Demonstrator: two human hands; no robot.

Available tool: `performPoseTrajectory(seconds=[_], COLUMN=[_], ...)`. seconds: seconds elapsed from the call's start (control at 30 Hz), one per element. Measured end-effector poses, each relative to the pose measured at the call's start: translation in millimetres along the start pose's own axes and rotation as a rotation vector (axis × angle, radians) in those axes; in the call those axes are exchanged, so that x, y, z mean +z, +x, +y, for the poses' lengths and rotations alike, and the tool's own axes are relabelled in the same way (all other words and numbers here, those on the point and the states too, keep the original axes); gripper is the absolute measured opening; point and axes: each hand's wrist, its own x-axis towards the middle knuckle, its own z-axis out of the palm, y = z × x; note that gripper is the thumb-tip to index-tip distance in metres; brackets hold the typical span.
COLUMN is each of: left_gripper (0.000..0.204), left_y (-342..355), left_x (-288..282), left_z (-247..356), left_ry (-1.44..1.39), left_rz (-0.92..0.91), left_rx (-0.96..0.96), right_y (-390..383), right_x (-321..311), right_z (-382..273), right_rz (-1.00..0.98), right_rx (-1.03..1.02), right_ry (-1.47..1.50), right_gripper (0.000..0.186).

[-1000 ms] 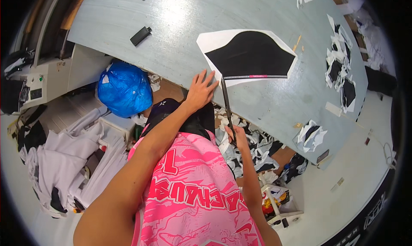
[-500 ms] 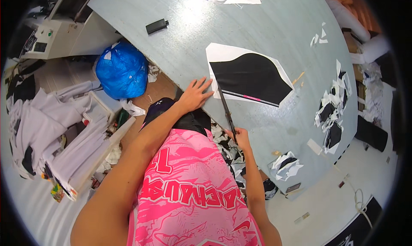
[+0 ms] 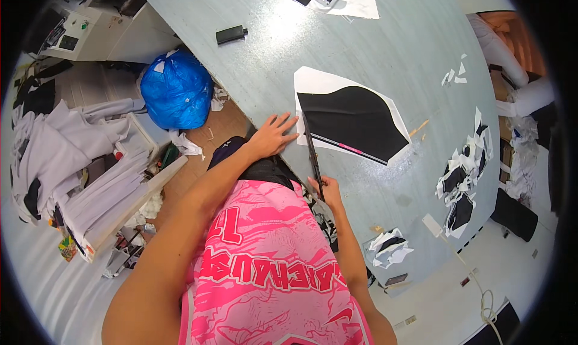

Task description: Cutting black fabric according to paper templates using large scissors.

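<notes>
A curved black fabric piece [image 3: 355,117] lies over a larger white sheet [image 3: 314,80] on the grey table. Along its lower edge runs a narrow dark strip with a pink section [image 3: 352,149]. My right hand [image 3: 328,193] is closed around the handles of long dark scissors [image 3: 312,154] at the table's near edge. The blades reach up across the left side of the black piece and its white border; whether they are parted is hard to see. My left hand [image 3: 274,135] lies flat, fingers spread, with its fingertips touching the sheet's left edge.
A black bottle-shaped object [image 3: 231,35] lies at the far left of the table [image 3: 259,74]. Black and white scraps [image 3: 462,179] cover its right side, with another clump [image 3: 389,247] nearer. More sheets [image 3: 355,3] lie at the far edge. A blue bag [image 3: 176,92] stands left of the table.
The view has shifted slightly, so the table's contents sit a little differently in the picture. The scissors have turned steeper, their blades now crossing the left part of the black piece. My left hand stays in place.
</notes>
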Motion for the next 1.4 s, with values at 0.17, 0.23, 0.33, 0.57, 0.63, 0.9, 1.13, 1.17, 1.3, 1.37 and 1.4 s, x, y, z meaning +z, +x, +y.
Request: performPoseTrajectory(seconds=[0.17, 0.23, 0.33, 0.57, 0.63, 0.9, 1.13, 1.17, 1.3, 1.37, 1.4], left_gripper=[0.049, 0.05, 0.051, 0.053, 0.053, 0.055, 0.071, 0.071, 0.079, 0.079, 0.079], left_y=[2.0, 4.4, 0.4, -3.7, -4.3, -10.3, 32.0, 37.0, 48.1, 40.4, 34.6], left_x=[-3.3, -3.5, -5.7, -4.3, -3.9, -8.2, -1.5, -5.2, 6.2, 0.7, -5.5], left_z=[-1.1, -3.2, -3.7, -9.0, -10.6, -1.0, 17.7, 27.2, 25.9, 3.5, -7.7], left_ry=[0.018, 0.034, 0.023, 0.027, 0.036, 0.115, -0.061, -0.07, 0.021, 0.106, 0.131], left_rz=[0.006, 0.011, -0.008, -0.014, 0.009, 0.083, 0.113, 0.092, -0.143, -0.178, -0.192], left_rx=[-0.004, -0.001, 0.008, 0.032, 0.044, -0.376, -0.105, -0.06, 0.091, 0.115, 0.126], right_y=[14.4, 18.9, 19.5, 34.3, 37.2, 27.0, -99.4, -115.8, -160.8, -179.6, -182.5], right_x=[-0.8, -4.6, -6.4, -4.2, -4.4, 11.8, 29.7, 37.8, 61.7, 66.0, 65.9], right_z=[-15.4, -17.3, -32.5, -56.6, -61.8, -55.1, 47.4, 68.0, 131.9, 138.1, 138.8], right_rz=[-0.015, -0.04, -0.077, -0.061, -0.088, 0.145, 0.439, 0.512, 0.621, 0.621, 0.619], right_rx=[-0.025, -0.005, 0.021, -0.002, 0.008, -0.166, 0.014, 0.013, 0.101, 0.112, 0.118], right_ry=[-0.006, -0.003, 0.022, 0.013, 0.095, 0.034, 0.558, 0.538, 0.639, 0.661, 0.652], right_gripper=[0.053, 0.047, 0.043, 0.045, 0.047, 0.058, 0.048, 0.05, 0.051, 0.051, 0.052])
